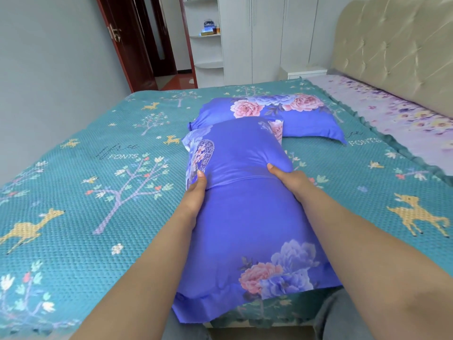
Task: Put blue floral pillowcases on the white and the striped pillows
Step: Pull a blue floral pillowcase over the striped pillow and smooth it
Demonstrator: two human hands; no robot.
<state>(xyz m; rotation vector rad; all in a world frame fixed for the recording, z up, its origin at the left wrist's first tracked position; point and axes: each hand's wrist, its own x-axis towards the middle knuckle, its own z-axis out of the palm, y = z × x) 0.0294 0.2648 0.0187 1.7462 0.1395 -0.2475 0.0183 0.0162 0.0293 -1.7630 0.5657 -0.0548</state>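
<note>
Near pillow point(247, 217) — between both hands' fingers point(199, 177).

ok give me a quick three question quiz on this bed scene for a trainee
1. True or false: the far blue floral cased pillow lies flat on the teal patterned bedspread.
2. Which hands hold the near blue floral cased pillow? A) left only B) right only C) both
3. Fill in: behind the bed stands a padded beige ______.

Key:
1. True.
2. C: the left hand and right hand press in on its two sides around the middle.
3. headboard
</note>
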